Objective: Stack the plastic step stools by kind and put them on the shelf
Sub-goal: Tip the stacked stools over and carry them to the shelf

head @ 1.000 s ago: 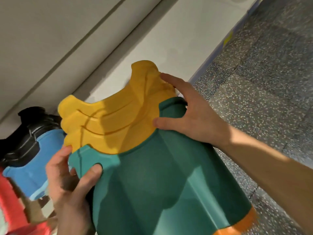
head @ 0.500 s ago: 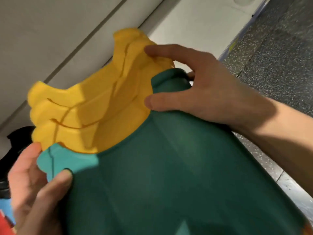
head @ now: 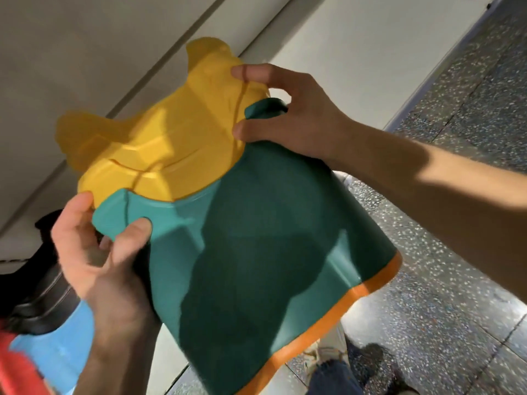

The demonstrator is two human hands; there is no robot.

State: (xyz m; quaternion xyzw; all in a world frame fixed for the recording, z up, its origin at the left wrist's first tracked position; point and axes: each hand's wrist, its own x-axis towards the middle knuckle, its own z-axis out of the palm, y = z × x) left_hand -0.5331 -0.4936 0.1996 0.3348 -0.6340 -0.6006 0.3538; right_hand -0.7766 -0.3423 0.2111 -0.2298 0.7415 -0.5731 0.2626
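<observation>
I hold a nested stack of plastic step stools tipped on its side in front of me. The outer green stool (head: 256,252) has an orange rim (head: 342,303) along its lower edge. Yellow stools (head: 159,146) stick out of it toward the wall. My left hand (head: 102,252) grips a green leg at the lower left, thumb on top. My right hand (head: 288,115) holds the far green leg, with one finger on the yellow stool.
A white shelf or wall panel (head: 85,52) runs behind the stack. At the lower left lie a black stool (head: 48,297), a blue stool (head: 57,346) and something red (head: 20,374). Speckled grey floor (head: 456,252) spreads to the right, with my shoe (head: 328,354) below.
The stack has swung away from my face and tilted so its orange rim shows again at the lower right. Both hands kept their grip.
</observation>
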